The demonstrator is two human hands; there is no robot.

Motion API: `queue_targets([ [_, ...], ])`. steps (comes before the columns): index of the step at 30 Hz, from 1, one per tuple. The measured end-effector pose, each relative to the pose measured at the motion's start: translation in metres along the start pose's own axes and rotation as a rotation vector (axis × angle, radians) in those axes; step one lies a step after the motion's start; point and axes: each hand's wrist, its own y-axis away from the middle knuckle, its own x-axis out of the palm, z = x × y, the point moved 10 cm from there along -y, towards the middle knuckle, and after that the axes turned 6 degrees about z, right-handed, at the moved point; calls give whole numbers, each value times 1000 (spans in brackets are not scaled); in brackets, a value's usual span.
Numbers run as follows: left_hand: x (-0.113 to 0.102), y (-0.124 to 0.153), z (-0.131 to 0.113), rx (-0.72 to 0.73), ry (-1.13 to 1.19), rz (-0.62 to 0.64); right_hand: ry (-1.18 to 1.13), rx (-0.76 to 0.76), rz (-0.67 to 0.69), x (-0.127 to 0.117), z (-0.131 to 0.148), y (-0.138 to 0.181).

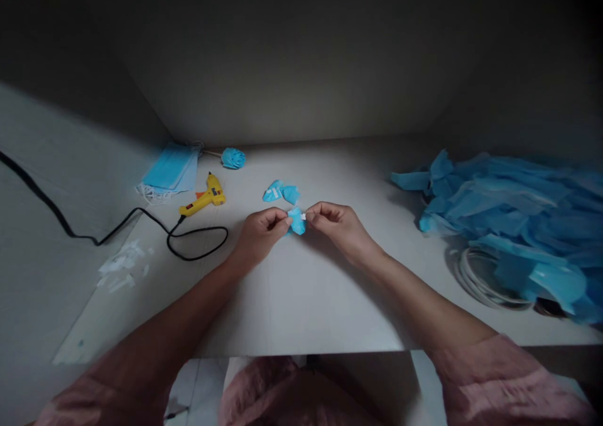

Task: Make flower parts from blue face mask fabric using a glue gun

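Note:
Over the middle of the table, my left hand (pixel 264 230) pinches the left edge of a small blue fabric petal (pixel 298 226). The fingers of my right hand (pixel 335 223) are closed on a small white strip (pixel 303 217) at the petal's right side. Whether the strip is stuck to the petal I cannot tell. Just beyond my hands lie more blue fabric petals (pixel 291 194), some with white strips on them. Farther back, a blue fabric rose (pixel 233 158) on a thin stem rests on the table.
A yellow glue gun (pixel 202 198) lies at left, its black cord (pixel 198 230) looping across the table. Behind it are stacked blue face masks (pixel 170 167). White scraps (pixel 122 262) lie near the left wall. A heap of blue fabric (pixel 509 193) and a wire coil (pixel 475 281) fill the right.

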Motion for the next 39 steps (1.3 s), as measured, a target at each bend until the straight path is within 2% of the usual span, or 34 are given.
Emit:
queue_targets([
  [17,-1,-1,6,-22,124,11,-239,72,68,-11,-8,-6],
  [24,-3,-1,12,-37,175,3,-81,28,37,-16,0,-5],
  [33,4,-1,5,-34,157,54,23,-17,20,-13,7,-4],
  [39,5,0,0,-29,187,54,170,-72,13,-9,15,0],
])
